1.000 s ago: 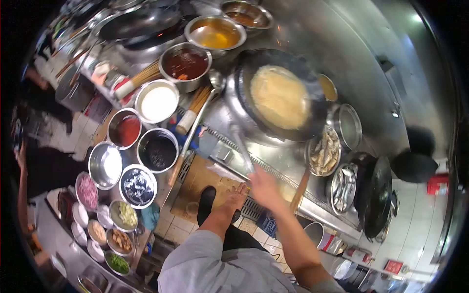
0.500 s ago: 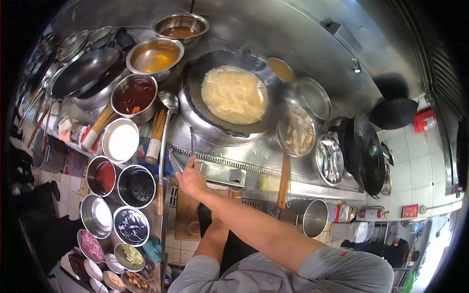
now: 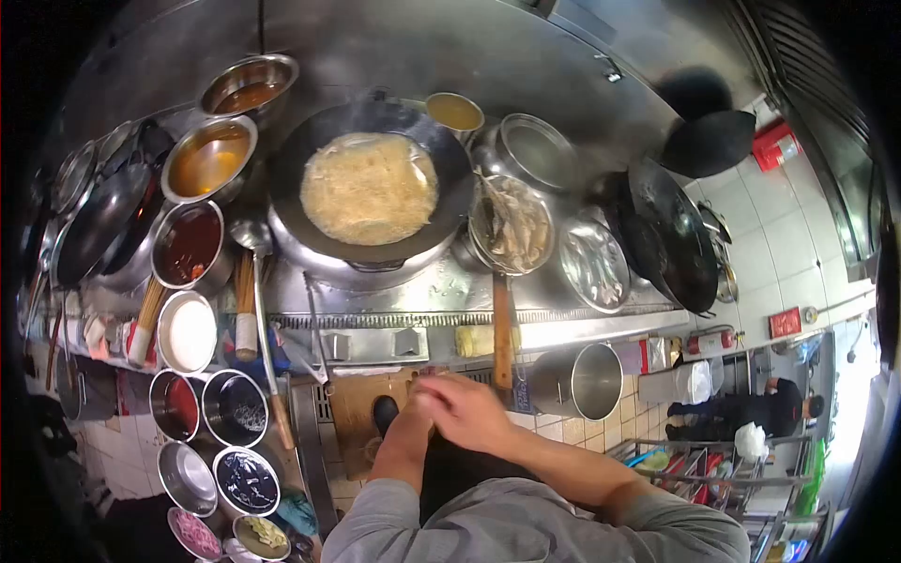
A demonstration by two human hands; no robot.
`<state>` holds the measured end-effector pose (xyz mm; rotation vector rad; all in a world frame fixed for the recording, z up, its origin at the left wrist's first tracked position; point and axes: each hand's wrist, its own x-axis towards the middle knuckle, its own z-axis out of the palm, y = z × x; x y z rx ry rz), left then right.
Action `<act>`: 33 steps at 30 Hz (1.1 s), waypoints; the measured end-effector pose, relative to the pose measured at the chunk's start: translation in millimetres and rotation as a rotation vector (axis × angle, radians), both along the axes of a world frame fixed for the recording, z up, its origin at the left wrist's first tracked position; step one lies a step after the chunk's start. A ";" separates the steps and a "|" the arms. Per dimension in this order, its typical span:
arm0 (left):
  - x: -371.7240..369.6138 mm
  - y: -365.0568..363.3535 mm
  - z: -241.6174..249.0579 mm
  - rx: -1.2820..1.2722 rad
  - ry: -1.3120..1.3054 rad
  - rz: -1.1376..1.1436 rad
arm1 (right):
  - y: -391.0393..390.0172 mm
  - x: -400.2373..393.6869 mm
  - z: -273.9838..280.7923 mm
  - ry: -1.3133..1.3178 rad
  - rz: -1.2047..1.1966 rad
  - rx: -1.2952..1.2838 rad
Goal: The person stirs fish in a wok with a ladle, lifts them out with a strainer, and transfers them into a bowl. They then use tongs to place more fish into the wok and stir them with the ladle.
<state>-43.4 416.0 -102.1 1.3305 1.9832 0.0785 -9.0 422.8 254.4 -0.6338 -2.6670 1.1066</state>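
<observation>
My right hand [image 3: 469, 413] is drawn in front of my body and lies across my left wrist or left hand. Its fingers curl inward and blur, so whether they grip anything does not show. Of my left hand [image 3: 424, 379] only a sliver appears behind the right one, its fingers hidden. Beyond them a steel control panel [image 3: 374, 345] runs along the stove front, with a thin metal lever [image 3: 316, 328] to its left. On the stove, a black wok [image 3: 310, 122] holds pale, foaming food [image 3: 369, 188] in oil. To its right rests a wooden-handled strainer [image 3: 503, 328] with fried fish [image 3: 514, 225].
Steel bowls of yellow liquid [image 3: 211, 159] and dark red sauce [image 3: 188, 246] stand left of the wok, with a ladle [image 3: 267, 328] beside them. An oval dish of silvery fish [image 3: 594, 265] and black woks [image 3: 666, 230] sit right. Another person [image 3: 751, 411] is far right.
My right hand has pulled back from the lever by the control panel to my left hand. The camera view has shifted right, so the stove appears farther left.
</observation>
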 end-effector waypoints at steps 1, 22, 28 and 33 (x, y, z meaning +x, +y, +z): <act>0.8 5.4 -2.4 -0.006 -0.009 -0.007 | 10.4 23.7 14.7 -0.019 -0.072 -0.072; 12.9 35.9 -27.6 -0.220 0.006 0.051 | 93.4 109.0 -63.9 0.459 -0.588 -1.967; 13.0 32.4 0.8 -0.180 -0.026 0.019 | 125.0 82.2 -90.1 0.595 -0.548 -2.047; -0.9 22.7 -53.9 -0.025 -0.167 -0.016 | 126.1 76.5 -70.4 0.627 -0.643 -2.003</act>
